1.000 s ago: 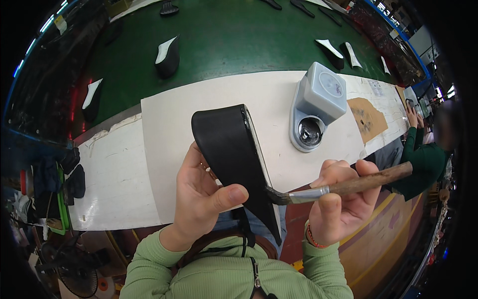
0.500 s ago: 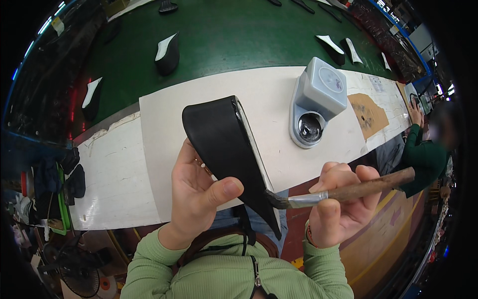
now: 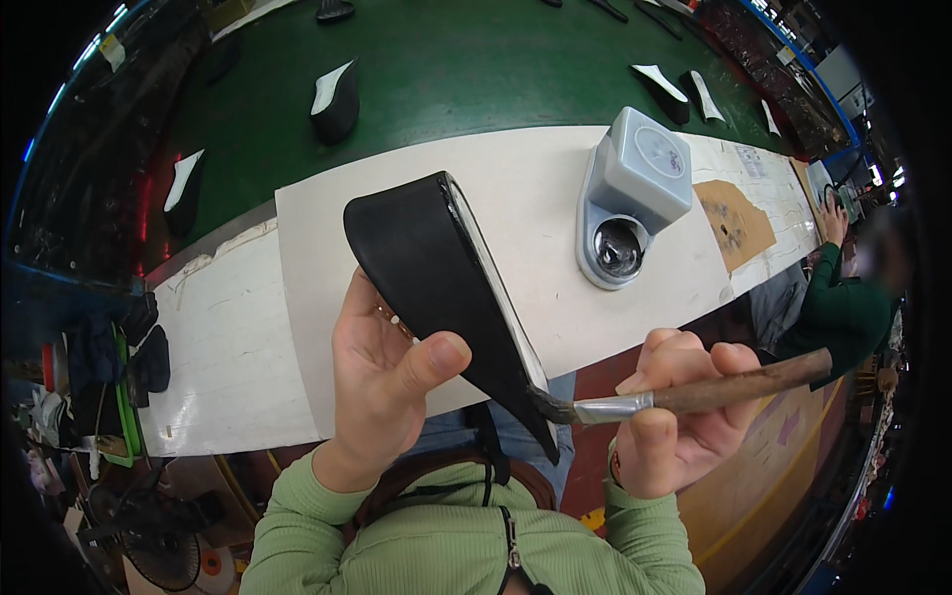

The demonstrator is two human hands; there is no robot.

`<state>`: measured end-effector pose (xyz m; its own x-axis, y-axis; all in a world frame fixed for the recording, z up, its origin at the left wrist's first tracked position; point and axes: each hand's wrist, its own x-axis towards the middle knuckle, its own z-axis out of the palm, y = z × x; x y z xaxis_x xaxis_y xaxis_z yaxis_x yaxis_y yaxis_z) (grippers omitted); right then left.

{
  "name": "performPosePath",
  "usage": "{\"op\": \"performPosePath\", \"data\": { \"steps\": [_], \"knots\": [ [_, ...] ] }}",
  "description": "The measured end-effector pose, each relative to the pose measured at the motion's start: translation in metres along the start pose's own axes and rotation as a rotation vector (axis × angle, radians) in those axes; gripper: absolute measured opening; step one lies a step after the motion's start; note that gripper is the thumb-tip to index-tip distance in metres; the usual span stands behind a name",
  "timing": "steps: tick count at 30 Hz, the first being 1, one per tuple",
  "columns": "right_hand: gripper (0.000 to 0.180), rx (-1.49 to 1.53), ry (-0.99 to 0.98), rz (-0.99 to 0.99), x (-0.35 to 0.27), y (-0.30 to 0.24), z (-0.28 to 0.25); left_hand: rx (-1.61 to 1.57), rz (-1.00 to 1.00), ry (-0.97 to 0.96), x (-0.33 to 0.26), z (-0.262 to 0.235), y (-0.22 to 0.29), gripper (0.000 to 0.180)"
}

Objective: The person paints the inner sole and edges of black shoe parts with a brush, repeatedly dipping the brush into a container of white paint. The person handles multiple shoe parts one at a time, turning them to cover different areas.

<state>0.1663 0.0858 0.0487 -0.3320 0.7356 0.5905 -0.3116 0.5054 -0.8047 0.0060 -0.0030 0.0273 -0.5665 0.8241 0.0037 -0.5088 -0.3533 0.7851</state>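
Observation:
A black wedge-shaped shoe sole (image 3: 426, 258) is gripped in my left hand (image 3: 382, 387), thumb on its near side and fingers behind it. Its thick heel end points up and away, and its thin toe end slants down toward my body. A pale top face shows along its right edge, with a wet dark line near the heel. My right hand (image 3: 684, 416) pinches a brush (image 3: 734, 383) by its wooden handle. The brush's dark bristles touch the sole's edge near the toe end. Both hands are closed on what they hold.
A grey-blue plastic dispenser (image 3: 635, 178) with a round cup of black liquid (image 3: 617, 250) stands on the white board (image 3: 535, 164). Beyond lies a green belt (image 3: 476, 74) bearing several wedge soles (image 3: 337, 104). At right, a person in a green sleeve (image 3: 843, 307) works at the bench.
The sole has shifted slightly left and up in my left hand. The brush has slid a little down the edge toward the toe end.

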Motion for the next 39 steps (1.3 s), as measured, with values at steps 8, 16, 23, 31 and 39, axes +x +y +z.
{"op": "performPosePath", "data": {
  "steps": [8, 16, 23, 31, 39],
  "knots": [
    [0.062, -0.018, -0.069, -0.101, 0.001, 0.004, -0.003, 0.018, -0.008, 0.034, 0.001, -0.001, 0.0, 0.068],
    [0.057, 0.061, -0.159, -0.084, 0.002, 0.0, -0.012, 0.005, -0.018, 0.052, 0.003, -0.005, 0.001, 0.066],
    [0.056, 0.222, 0.156, 0.05, 0.012, 0.01, -0.002, -0.023, -0.132, 0.026, 0.0, 0.001, -0.001, 0.071],
    [0.054, 0.275, 0.077, -0.049, 0.019, 0.022, 0.012, 0.004, -0.137, -0.004, -0.004, 0.007, -0.001, 0.08],
    [0.054, 0.228, -0.026, -0.095, 0.019, 0.021, 0.008, 0.036, -0.049, -0.02, -0.002, 0.007, -0.003, 0.083]
  ]
}}
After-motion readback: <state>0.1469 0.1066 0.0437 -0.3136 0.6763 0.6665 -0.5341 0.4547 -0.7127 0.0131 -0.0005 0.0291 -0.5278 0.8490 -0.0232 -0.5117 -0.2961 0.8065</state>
